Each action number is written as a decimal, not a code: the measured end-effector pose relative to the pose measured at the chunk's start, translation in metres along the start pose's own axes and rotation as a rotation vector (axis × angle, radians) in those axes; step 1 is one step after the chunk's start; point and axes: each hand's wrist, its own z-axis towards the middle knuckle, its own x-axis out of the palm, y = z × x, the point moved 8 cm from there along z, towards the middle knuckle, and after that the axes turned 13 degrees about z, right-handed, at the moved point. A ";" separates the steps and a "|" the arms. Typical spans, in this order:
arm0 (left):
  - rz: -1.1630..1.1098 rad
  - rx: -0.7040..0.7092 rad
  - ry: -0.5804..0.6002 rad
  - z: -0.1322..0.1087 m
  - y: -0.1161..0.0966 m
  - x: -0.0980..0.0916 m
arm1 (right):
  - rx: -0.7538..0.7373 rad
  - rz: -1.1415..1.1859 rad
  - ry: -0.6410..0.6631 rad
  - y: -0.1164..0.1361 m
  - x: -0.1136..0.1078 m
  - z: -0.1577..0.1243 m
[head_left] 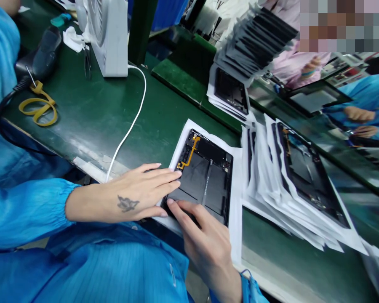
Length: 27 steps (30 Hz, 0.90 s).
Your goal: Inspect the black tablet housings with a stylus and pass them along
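Blue smock (107,269) — left hand (145,188) spread, right hand (206,235) (grip unclear) curled at opened black tablet (216,179) — orange ribbon (192,150).

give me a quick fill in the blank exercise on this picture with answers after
1. The hand with its fingers stretched straighter is the person's ____ one.
2. The opened device in front of the person lies on a sheet coloured ____.
3. The workbench top is coloured ____.
4. The looped strap is coloured ____.

Missing words: left; white; green; yellow
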 end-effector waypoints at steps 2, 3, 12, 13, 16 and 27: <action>0.003 0.001 -0.004 0.000 0.000 -0.001 | -0.006 -0.011 -0.003 0.000 0.001 0.000; 0.009 0.001 0.002 0.000 0.000 0.000 | -0.008 -0.012 -0.002 0.000 0.001 0.000; 0.033 0.016 -0.010 0.000 0.000 0.003 | -0.120 -0.136 0.091 0.010 0.004 0.002; 0.035 0.015 -0.010 0.001 -0.001 0.003 | -0.144 -0.144 0.115 0.013 0.004 0.004; 0.032 0.004 0.000 0.003 -0.002 0.004 | -0.187 -0.163 0.187 0.019 0.003 0.012; 0.100 0.040 0.062 0.002 -0.002 0.009 | -0.226 -0.177 0.276 0.019 0.001 0.024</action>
